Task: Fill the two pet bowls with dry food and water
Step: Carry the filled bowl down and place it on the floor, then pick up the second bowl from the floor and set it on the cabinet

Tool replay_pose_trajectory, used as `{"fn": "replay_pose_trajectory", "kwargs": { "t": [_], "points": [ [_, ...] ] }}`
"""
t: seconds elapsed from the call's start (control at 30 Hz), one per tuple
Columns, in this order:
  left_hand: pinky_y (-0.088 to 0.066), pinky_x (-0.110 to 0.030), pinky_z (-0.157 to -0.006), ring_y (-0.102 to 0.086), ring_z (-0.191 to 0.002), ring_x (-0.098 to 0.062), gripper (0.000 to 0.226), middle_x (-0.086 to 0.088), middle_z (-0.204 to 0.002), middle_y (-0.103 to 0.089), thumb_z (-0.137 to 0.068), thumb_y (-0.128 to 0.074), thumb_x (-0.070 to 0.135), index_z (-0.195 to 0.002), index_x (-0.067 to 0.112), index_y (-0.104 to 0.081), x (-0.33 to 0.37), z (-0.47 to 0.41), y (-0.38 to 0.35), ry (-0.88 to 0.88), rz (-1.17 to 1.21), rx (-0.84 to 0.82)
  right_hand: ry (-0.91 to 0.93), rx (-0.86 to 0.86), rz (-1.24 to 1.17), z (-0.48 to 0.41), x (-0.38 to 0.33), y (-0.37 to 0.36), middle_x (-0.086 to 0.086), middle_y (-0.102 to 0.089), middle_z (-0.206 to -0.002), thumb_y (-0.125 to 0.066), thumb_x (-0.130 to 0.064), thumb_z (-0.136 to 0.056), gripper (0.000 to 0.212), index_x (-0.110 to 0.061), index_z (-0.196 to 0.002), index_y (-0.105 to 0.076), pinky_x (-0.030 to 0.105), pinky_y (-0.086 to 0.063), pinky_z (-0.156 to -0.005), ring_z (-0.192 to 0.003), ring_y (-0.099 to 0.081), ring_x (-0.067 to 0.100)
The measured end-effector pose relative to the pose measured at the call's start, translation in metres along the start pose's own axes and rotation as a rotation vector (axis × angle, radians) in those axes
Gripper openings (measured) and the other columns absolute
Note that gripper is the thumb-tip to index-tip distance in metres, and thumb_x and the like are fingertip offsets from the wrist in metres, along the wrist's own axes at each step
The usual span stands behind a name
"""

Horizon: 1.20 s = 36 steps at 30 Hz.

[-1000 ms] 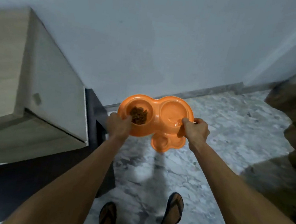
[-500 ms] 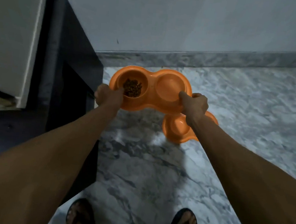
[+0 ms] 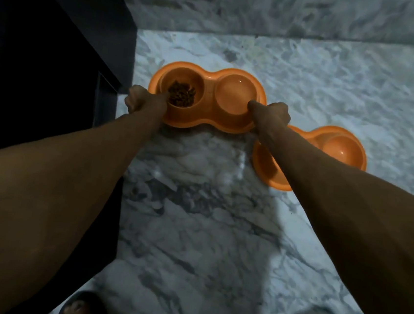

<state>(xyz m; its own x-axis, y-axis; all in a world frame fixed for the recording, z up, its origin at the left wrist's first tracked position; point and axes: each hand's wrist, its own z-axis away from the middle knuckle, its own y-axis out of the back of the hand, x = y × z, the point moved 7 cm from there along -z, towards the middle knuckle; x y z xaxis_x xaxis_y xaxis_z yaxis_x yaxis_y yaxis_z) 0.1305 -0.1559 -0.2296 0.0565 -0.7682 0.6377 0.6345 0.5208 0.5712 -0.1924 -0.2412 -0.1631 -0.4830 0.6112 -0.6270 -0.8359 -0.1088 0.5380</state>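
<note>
Gripped at both ends for level carrying: orange double pet bowl, low over the marble floor beside a dark cabinet. Left hand clamped on the rim by the kibble, right hand clamped by the water well, probably against spilling. Second orange double bowl resting on the floor just right, partly hidden
</note>
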Motion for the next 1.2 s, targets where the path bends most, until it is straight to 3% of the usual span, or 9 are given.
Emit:
{"fn": "replay_pose_trajectory", "kwargs": {
  "t": [0.13, 0.3, 0.47, 0.63, 0.73, 0.8, 0.9, 1.03, 1.2],
  "points": [
    [-0.055, -0.035, -0.074, -0.064, -0.099, -0.027, 0.073, -0.011, -0.118, -0.061, -0.062, -0.073, 0.054, -0.119, 0.011, -0.058, 0.001, 0.015, 0.007, -0.008, -0.028, 0.0, -0.007, -0.002, 0.03, -0.004, 0.009, -0.014, 0.005, -0.047, -0.079, -0.068, -0.033, -0.084, 0.039, -0.01, -0.071, -0.04, 0.039, -0.054, -0.084, -0.098, -0.056, 0.026],
    [-0.058, -0.038, -0.075, -0.067, -0.096, -0.029, 0.053, -0.014, -0.107, -0.069, -0.074, -0.076, 0.046, -0.107, 0.005, -0.067, 0.005, 0.038, 0.016, -0.026, -0.076, 0.019, 0.024, -0.008, 0.088, -0.011, 0.013, -0.022, 0.008, -0.054, -0.085, -0.068, -0.033, -0.083, 0.039, -0.014, -0.066, -0.039, 0.034, -0.045, -0.068, -0.091, -0.058, 0.027],
    [-0.045, -0.036, -0.096, -0.052, -0.126, -0.028, 0.081, -0.013, -0.14, -0.051, -0.079, -0.066, 0.059, -0.137, 0.005, -0.047, 0.01, 0.066, 0.018, 0.015, -0.101, 0.047, 0.042, 0.012, 0.131, -0.012, 0.009, -0.007, 0.003, -0.049, -0.069, -0.067, -0.036, -0.084, 0.043, -0.013, -0.062, -0.039, 0.032, -0.039, -0.062, -0.081, -0.054, 0.022],
    [-0.039, -0.038, -0.101, -0.043, -0.133, -0.031, 0.076, -0.016, -0.147, -0.037, -0.09, -0.055, 0.055, -0.143, 0.003, -0.036, 0.018, 0.128, 0.006, 0.068, -0.038, 0.105, 0.112, 0.139, 0.083, -0.007, 0.009, 0.051, -0.001, -0.029, -0.054, -0.063, -0.029, -0.083, 0.045, -0.013, -0.056, -0.031, 0.033, -0.029, -0.055, -0.051, -0.031, 0.017],
    [-0.032, -0.036, -0.108, -0.035, -0.138, -0.031, 0.076, -0.018, -0.15, -0.033, -0.093, -0.054, 0.05, -0.146, 0.001, -0.031, 0.013, 0.176, -0.023, 0.094, -0.041, 0.046, 0.115, 0.177, 0.103, -0.007, 0.017, 0.099, 0.008, -0.06, -0.08, -0.061, -0.031, -0.084, 0.03, -0.003, -0.092, -0.065, 0.037, -0.048, -0.075, -0.078, -0.055, 0.026],
    [-0.028, -0.038, -0.112, -0.03, -0.142, -0.032, 0.079, -0.019, -0.153, -0.031, -0.093, -0.055, 0.048, -0.149, -0.001, -0.029, 0.008, 0.208, -0.048, 0.093, -0.075, -0.024, 0.074, 0.188, 0.129, -0.013, 0.033, 0.131, 0.016, -0.065, -0.115, -0.06, -0.036, -0.083, 0.051, -0.002, -0.122, -0.061, 0.039, -0.05, -0.095, -0.108, -0.061, 0.032],
    [-0.036, -0.047, -0.11, -0.036, -0.139, -0.036, 0.091, -0.02, -0.151, -0.033, -0.087, -0.059, 0.056, -0.15, -0.001, -0.026, -0.006, 0.247, -0.093, 0.142, -0.129, -0.175, 0.003, 0.214, 0.232, -0.019, 0.065, 0.173, 0.019, -0.053, -0.133, -0.056, -0.03, -0.083, 0.053, -0.004, -0.13, -0.055, 0.043, -0.044, -0.103, -0.125, -0.05, 0.038],
    [-0.038, -0.052, -0.109, -0.036, -0.138, -0.038, 0.103, -0.02, -0.152, -0.029, -0.081, -0.069, 0.055, -0.151, -0.001, -0.02, -0.018, 0.284, -0.144, 0.167, -0.195, -0.359, -0.186, 0.183, 0.31, -0.03, 0.112, 0.203, 0.017, -0.04, -0.141, -0.06, -0.026, -0.084, 0.056, -0.007, -0.135, -0.046, 0.049, -0.045, -0.101, -0.128, -0.044, 0.041],
    [-0.045, -0.049, -0.102, -0.046, -0.126, -0.041, 0.069, -0.022, -0.147, -0.03, -0.089, -0.065, 0.025, -0.143, 0.0, -0.03, -0.019, 0.288, -0.165, 0.153, -0.262, -0.325, -0.218, 0.087, 0.234, -0.04, 0.144, 0.203, 0.018, -0.052, -0.132, -0.067, -0.024, -0.082, 0.053, -0.005, -0.128, -0.048, 0.047, -0.052, -0.093, -0.112, -0.057, 0.036]
  ]
}}
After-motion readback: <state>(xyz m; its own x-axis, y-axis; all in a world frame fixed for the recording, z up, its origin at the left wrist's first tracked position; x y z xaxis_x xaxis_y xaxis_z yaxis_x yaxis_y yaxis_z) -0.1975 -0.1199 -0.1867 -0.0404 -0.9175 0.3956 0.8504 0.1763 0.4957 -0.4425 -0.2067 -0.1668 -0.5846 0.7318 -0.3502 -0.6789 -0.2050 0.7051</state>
